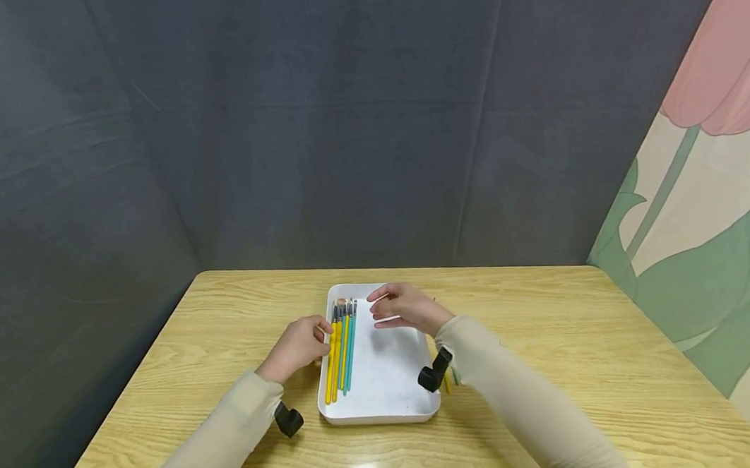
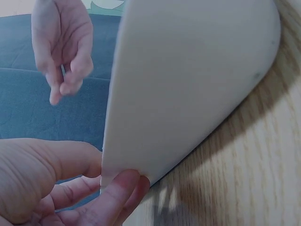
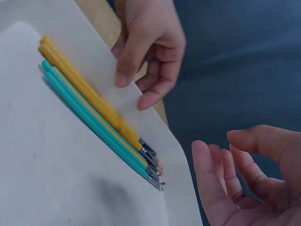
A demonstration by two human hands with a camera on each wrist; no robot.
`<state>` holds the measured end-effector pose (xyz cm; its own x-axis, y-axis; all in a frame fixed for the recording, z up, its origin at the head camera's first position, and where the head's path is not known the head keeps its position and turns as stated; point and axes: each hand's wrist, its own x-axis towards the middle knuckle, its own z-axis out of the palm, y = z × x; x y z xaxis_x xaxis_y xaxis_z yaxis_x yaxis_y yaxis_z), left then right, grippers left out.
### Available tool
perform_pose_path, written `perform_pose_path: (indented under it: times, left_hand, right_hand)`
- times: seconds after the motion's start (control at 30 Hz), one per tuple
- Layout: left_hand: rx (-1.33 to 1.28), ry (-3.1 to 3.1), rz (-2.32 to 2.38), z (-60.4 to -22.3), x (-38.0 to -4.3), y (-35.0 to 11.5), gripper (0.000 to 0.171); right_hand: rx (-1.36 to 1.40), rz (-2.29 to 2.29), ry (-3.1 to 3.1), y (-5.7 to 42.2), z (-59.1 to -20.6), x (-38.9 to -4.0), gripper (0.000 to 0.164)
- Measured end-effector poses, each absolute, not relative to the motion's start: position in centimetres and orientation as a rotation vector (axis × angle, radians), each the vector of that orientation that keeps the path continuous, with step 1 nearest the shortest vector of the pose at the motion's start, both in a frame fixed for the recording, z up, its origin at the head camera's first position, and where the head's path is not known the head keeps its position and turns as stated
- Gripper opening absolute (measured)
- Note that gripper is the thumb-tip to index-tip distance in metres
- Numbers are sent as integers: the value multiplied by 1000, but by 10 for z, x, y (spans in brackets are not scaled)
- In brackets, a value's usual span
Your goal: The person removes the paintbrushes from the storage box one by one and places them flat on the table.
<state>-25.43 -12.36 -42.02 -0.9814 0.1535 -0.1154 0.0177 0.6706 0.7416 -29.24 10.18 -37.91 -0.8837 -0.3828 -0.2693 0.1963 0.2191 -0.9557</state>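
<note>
A white rectangular tray lies on the table, long side pointing away from me. My left hand pinches its left rim, thumb over the inside and fingers against the outer wall. Several yellow and teal paintbrushes lie side by side along the tray's left wall, bristles toward the far end. Over the far right part of the tray hovers my right hand, fingers loosely bent and holding nothing. In the right wrist view, that right hand shows a gap between thumb and fingers.
More brushes, a yellow one among them, lie on the wooden table right of the tray, mostly hidden under my right forearm. Behind the table hangs a dark curtain. A wall with a painted tulip stands at the right.
</note>
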Motion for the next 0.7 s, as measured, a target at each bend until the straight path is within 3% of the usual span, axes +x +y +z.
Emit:
perform_pose_path:
  times: [0.23,0.7]
  left_hand:
    - [138,2727,1192,-420,-255,-123,27]
    - [143,2731,1190,-420,-255,-122,28]
  right_hand:
    - [-125,-1652,2070,80,-389,-303,33]
    - [-4,-1432,2250,54,-418,-310,8]
